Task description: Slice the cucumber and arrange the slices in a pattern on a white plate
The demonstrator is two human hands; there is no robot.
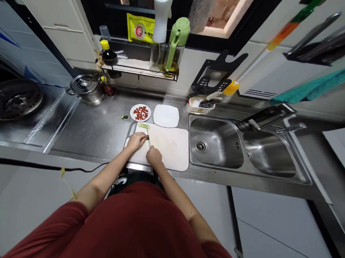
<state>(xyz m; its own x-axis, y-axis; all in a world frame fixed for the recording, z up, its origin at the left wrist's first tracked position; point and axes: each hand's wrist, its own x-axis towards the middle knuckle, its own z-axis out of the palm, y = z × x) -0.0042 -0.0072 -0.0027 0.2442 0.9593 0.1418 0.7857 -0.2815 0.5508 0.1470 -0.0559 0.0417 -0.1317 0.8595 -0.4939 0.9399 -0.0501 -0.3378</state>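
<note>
On the white cutting board (174, 148), my left hand (137, 141) is closed over a cucumber (147, 137), of which only a dark green end shows past the fingers. My right hand (154, 156) grips a knife (148, 141) by its handle, which the fist hides. The thin blade points away from me and stands right beside the cucumber's cut end. A row of pale green cucumber slices (144, 125) lies overlapping near the board's far left edge. Two dark green cucumber ends (124, 117) rest on the counter beyond the board.
Behind the board stand a plate of chopped red pieces (137, 108) and a white plate (166, 116). To the right is a double steel sink (215, 147); to the left, a lidded pot (88, 90) and a stove burner (13, 100). A bottle rack (141, 70) overhangs the back.
</note>
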